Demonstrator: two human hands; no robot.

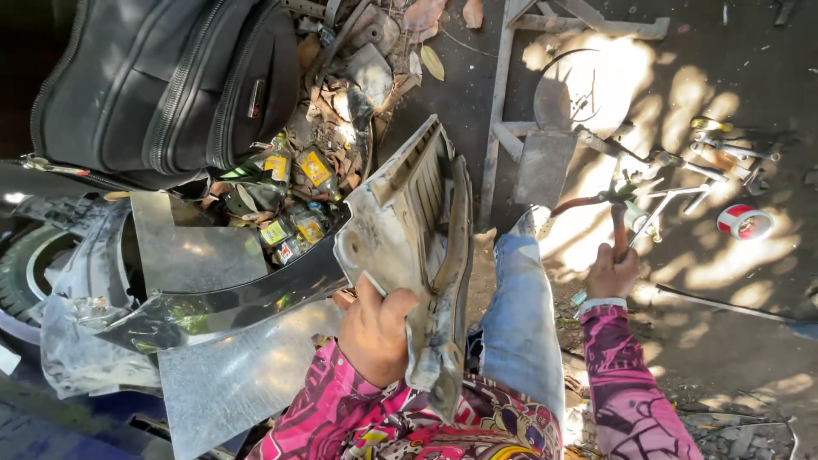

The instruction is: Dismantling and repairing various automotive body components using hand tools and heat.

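on the ground, left hand (375,328) grips grey panel (409,221).

Person's clothes, seen from above

Long sleeves (626,400) at 5 o'clock, pink/magenta w/ dark swirly print & white cuff; shirt (477,426) at 6 adds yellow bits. Faded blue jeans (524,315).

Hands: two, left hand (375,332) and right hand (612,271).
Grey plastic panels: one, the grey panel (409,221) under the left fingers.
Tools with a wooden handle: one, the tool (619,223) inside the right fingers.
Black bags: one, the black bag (162,85) well beyond the left fingers.
Tape rolls: one, the red-and-white tape roll (744,221) (off to the side of the right fingers).
Small bottles with yellow labels: about four, the bottles (294,200) ahead of the left fingers.
Tyres: one, the tyre (25,264).
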